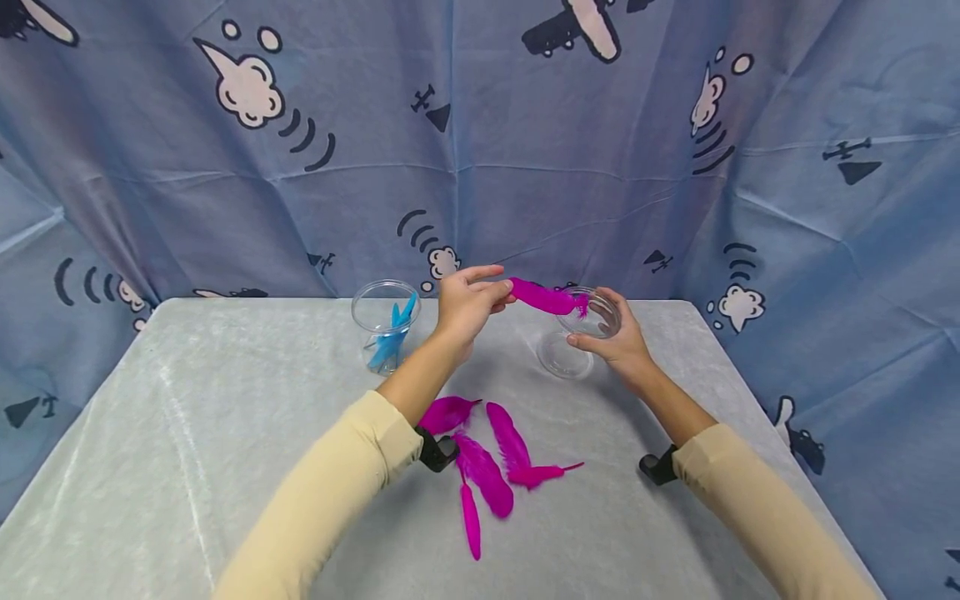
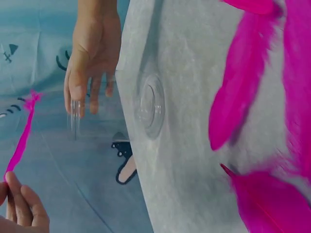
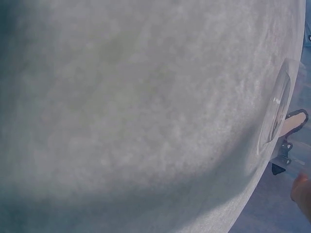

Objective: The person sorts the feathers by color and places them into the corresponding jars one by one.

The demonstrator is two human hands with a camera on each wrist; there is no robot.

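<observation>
Between its thumb and fingers my left hand (image 1: 465, 310) pinches a magenta feather (image 1: 542, 297) by one end, above the table's back part. The feather's fluffy other end overlaps the rim of a clear plastic cup (image 1: 567, 357) in the head view. My right hand (image 1: 624, 343) grips that cup near its rim, thumb on the near side and fingers round the far side. The left wrist view shows the feather (image 2: 22, 141) hanging out from my left fingertips, with the right hand (image 2: 95, 53) beyond. In the right wrist view, the cup (image 3: 276, 114) sits at the edge.
Several magenta feathers (image 1: 486, 477) lie on the grey-covered table (image 1: 247, 433), close to the left forearm. Another clear cup (image 1: 362, 315) with blue feathers (image 1: 390, 343) inside stands at the back, left of the left hand. A blue printed curtain (image 1: 510, 183) hangs behind the table.
</observation>
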